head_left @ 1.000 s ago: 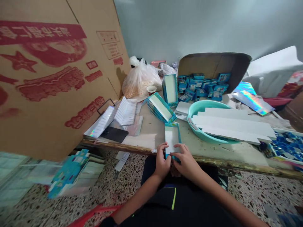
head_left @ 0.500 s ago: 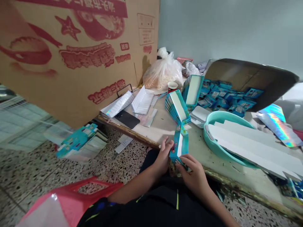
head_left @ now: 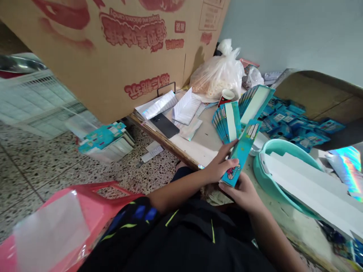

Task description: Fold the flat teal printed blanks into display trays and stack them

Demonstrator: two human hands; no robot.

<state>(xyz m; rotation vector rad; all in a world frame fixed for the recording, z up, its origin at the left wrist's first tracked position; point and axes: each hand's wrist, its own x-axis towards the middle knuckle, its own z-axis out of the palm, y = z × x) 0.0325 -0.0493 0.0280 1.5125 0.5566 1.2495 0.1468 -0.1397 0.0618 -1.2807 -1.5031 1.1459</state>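
Note:
Both my hands hold one long teal printed carton (head_left: 242, 151) tilted up above the table's front edge. My left hand (head_left: 219, 166) grips its near left side with thumb on the face. My right hand (head_left: 244, 192) cups it from below at its lower end. Just beyond stand two fanned stacks of the same teal cartons (head_left: 228, 121), and a second fanned stack (head_left: 255, 102) leans behind them.
A teal basin (head_left: 279, 151) with long white card strips (head_left: 309, 181) sits to the right. A cardboard tray of small blue boxes (head_left: 286, 121), a plastic bag (head_left: 219, 73), a black phone (head_left: 165, 125), a big printed carton wall (head_left: 119, 49) and a red stool (head_left: 93, 200) surround me.
The teal carton went from lying flat on the table to being lifted and turned up on its side in both hands. My view swung left and down.

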